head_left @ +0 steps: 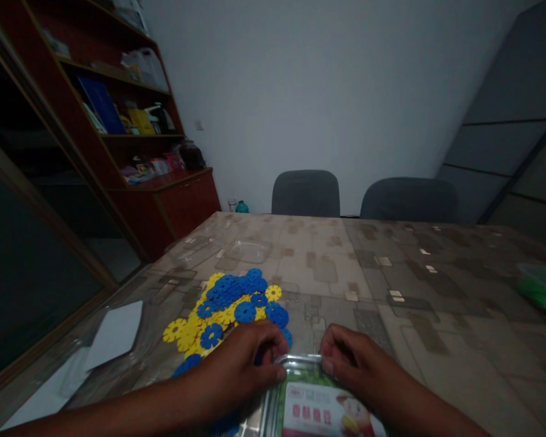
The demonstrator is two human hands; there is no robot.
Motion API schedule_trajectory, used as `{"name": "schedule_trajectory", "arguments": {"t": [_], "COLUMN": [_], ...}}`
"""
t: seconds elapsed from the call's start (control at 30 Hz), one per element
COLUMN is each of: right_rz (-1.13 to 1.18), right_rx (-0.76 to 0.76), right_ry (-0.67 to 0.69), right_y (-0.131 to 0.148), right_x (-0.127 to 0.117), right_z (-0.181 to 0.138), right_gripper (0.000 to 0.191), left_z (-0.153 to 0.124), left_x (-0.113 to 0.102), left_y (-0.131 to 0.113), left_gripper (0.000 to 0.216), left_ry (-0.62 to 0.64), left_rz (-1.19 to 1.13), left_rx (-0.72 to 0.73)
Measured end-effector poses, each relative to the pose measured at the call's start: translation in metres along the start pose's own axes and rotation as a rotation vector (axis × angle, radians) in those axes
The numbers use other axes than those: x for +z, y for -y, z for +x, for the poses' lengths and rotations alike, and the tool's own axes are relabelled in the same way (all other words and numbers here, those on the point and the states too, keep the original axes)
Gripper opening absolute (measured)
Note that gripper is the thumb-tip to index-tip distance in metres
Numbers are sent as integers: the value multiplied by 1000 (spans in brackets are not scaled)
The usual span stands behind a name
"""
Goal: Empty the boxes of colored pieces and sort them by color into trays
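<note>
A clear plastic food box (295, 371) with a printed white and pink label (312, 406) sits at the table's near edge, its near end cut off by the frame. Green shows through its see-through top. My left hand (257, 358) is closed, thumb and fingers pinching the box's far left corner. At the far right corner, my right hand (352, 358) grips the rim in the same way. Just beyond my left hand lies a heap of yellow (188, 334) and blue (245, 311) notched plastic discs, partly hidden by that hand and forearm.
Clear plastic trays or lids (248, 250) lie on the far left of the patterned table (318, 243). More clear packaging with white labels (116, 334) is at the near left. A clear container of green pieces (543, 291) stands at the right edge. Two grey chairs (306, 193) are behind the table.
</note>
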State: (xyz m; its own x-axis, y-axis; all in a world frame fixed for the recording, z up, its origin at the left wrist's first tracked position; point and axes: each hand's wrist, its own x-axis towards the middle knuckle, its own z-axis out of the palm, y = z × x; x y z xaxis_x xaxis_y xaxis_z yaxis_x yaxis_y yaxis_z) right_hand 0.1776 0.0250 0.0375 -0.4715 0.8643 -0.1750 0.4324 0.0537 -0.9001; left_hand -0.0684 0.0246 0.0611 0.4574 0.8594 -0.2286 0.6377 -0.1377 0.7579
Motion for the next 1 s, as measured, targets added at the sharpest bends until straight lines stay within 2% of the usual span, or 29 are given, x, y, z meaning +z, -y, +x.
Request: {"name": "schedule_trajectory", "arguments": {"t": [0.43,0.83,1.0], "right_rz": [48,29,57], "right_rx": [-47,-44,-17], "right_ry": [15,32,47], "right_y": [-1,3,7], "right_x": [3,2,2], "right_z": [4,3,3], "right_gripper": [6,4,8], "left_z": [2,3,6], "left_x": [0,0,-6], "left_y": [-10,-7,-13], "left_gripper": [11,11,9], "left_ry": [-51,-62,1], "left_rz": [318,320,223], "left_rx": [24,-2,-84]}}
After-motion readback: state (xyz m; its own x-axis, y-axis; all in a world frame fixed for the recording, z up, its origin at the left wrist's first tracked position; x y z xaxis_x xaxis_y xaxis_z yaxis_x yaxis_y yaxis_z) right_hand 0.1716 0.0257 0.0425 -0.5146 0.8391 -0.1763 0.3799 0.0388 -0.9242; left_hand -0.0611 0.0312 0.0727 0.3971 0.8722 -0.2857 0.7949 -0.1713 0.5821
